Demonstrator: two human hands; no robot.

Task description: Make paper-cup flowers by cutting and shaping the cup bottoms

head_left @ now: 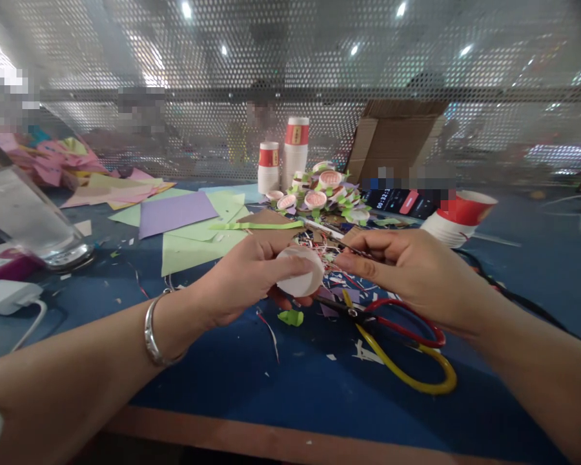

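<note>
My left hand [244, 274] is closed around a small white round paper-cup bottom [300, 272], held just above the blue table [252, 374]. My right hand [401, 268] is beside it with thumb and fingers pinched at the disc's right edge, where thin red and white paper strips stick out. A silver bangle [153, 332] sits on my left wrist. Scissors [397, 336] with red and yellow handles lie on the table under my right hand.
Paper scraps litter the table. A pile of finished paper-cup flowers [326, 190] lies behind my hands, with stacked cups [295, 152], coloured paper sheets [179, 213], a red cup stack [458, 216], a phone [399, 200] and cardboard [392, 139]. A glass jar [24, 216] stands at left. A perforated screen closes the back.
</note>
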